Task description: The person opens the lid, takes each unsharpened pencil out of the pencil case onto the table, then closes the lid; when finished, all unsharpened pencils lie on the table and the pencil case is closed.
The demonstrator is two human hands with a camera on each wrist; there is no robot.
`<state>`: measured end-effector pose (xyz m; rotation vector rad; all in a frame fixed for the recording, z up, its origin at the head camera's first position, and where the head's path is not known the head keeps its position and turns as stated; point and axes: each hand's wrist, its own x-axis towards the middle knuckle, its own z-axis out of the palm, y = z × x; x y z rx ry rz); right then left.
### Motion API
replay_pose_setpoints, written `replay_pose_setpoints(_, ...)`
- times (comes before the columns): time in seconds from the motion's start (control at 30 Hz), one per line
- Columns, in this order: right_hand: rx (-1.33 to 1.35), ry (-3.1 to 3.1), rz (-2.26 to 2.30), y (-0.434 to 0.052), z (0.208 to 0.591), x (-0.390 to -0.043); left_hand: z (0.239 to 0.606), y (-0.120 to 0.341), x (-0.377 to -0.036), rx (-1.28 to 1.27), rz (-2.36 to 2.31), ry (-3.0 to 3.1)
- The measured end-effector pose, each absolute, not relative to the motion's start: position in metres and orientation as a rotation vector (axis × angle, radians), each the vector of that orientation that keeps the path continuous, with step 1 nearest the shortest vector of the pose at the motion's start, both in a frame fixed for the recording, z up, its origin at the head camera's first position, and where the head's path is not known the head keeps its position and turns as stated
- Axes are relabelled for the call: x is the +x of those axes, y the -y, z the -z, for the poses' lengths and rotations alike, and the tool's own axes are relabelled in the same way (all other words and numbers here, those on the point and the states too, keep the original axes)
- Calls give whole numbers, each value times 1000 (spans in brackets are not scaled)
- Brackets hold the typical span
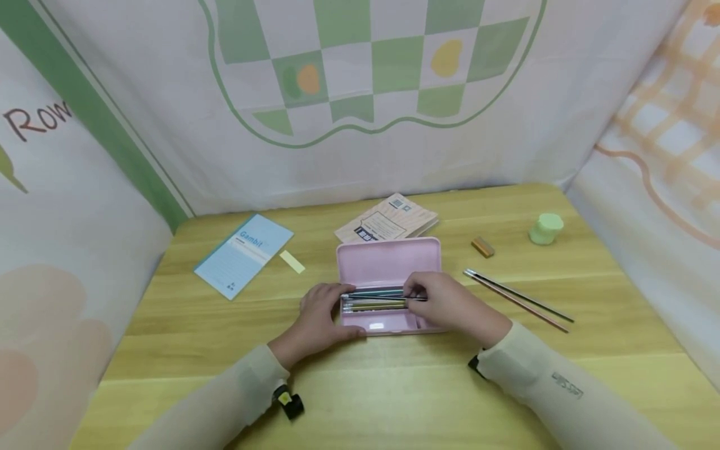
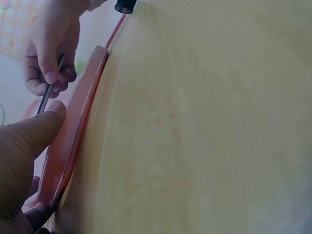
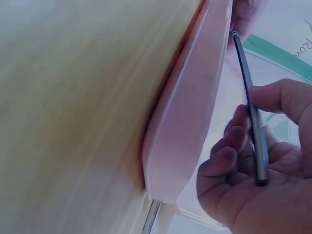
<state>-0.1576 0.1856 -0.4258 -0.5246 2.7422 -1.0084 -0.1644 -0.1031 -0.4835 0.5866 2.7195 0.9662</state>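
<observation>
A pink pencil case (image 1: 388,262) lies with its lid raised in the head view. Several pencils (image 1: 374,307) rest lengthwise inside it. My left hand (image 1: 322,317) grips the case's left end, thumb at the front edge and fingers at the back corner. Over the case's right half, my right hand (image 1: 441,305) pinches a dark pencil (image 3: 249,92) between thumb and fingers. That pencil slants across the open case, its far tip close to my left hand. The right wrist view shows its blunt dark end over my palm.
Two more pencils (image 1: 520,297) lie right of the case, below a brown block-shaped item (image 1: 482,247) and a green container (image 1: 545,229). Behind the case is a patterned book (image 1: 394,215). A blue notebook (image 1: 244,256) and a pale yellow strip (image 1: 292,262) lie left.
</observation>
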Motion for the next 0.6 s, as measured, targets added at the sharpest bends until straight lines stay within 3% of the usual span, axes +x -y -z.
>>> replay_pose_setpoints(0.27,-465,-2848,1129,-225,417,-146,483,103,-165,610,-974,-2722)
replay_pose_setpoints(0.6,-230,-3070,1204,-335,405,-118,483,104,-164,635,-978,-2735)
